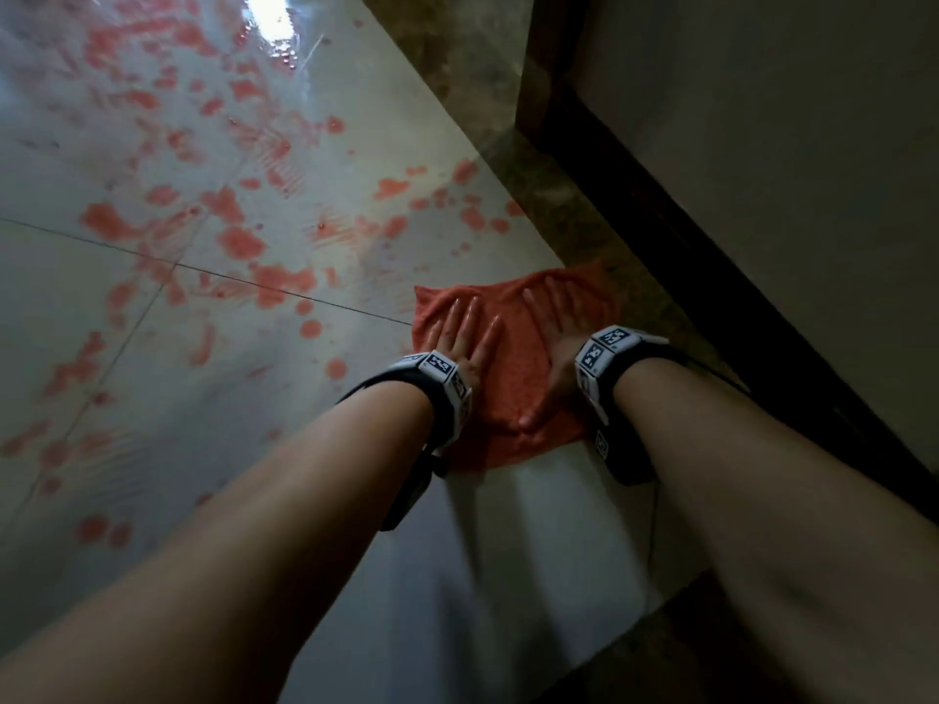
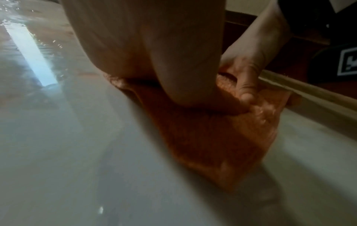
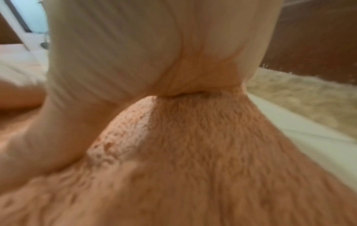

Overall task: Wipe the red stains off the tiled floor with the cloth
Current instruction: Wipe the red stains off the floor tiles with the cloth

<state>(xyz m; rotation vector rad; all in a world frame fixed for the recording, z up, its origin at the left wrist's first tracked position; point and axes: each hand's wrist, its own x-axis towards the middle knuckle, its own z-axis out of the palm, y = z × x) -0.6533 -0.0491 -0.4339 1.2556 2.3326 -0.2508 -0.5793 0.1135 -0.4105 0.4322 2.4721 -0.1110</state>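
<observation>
Two bare forearms reach out from the bottom of the view, each with a black wrist strap carrying checkered markers, and they end in the left hand (image 1: 460,337) and the right hand (image 1: 556,332), both laid flat with fingers straight and spread on top of the cloth (image 1: 513,378). Neither hand grips it; they press it down onto the floor (image 1: 482,576), palms and fingertips on the fabric. The cloth is orange-red, terry-like and looks wet, and it lies spread at about the centre of the view, slightly toward 3 o'clock, with its far corner reaching onto the brown stone strip (image 1: 533,185) that runs along the dark skirting (image 1: 711,276) and wall (image 1: 787,119) from 12 to 4 o'clock. From the cloth toward 6 o'clock the pale tile looks clean, so I judge that patch done. Most of the job is left: red stains (image 1: 239,241) cover the tiles from 9 through 12 o'clock, blots, smears and striped prints, the nearest dots just beside the cloth's edge at 9 o'clock. A bright glare (image 1: 269,7) at 12 o'clock suggests that part of the floor is wet. The skirting close at 3 o'clock limits any sweep that way; toward the stains nothing stands in the way.
</observation>
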